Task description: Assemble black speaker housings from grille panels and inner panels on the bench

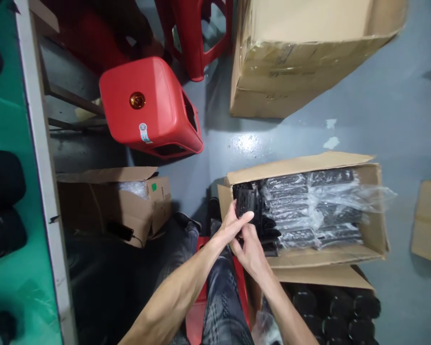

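Note:
My left hand is closed on a black slotted plastic part, thumb lying across its near edge. Close beside it, my right hand has its fingers bent in at the same part's near end; what the fingertips hold there is hidden. Both hands are over the left end of an open cardboard box. Inside the box, several black pieces in clear plastic wrap lie in rows. Loose black parts sit unwrapped just right of my hands.
A red stool stands at upper left, with a large cardboard carton at the top. Below the open box is another box of black rounded items. A green-topped table runs along the left, near a cardboard box.

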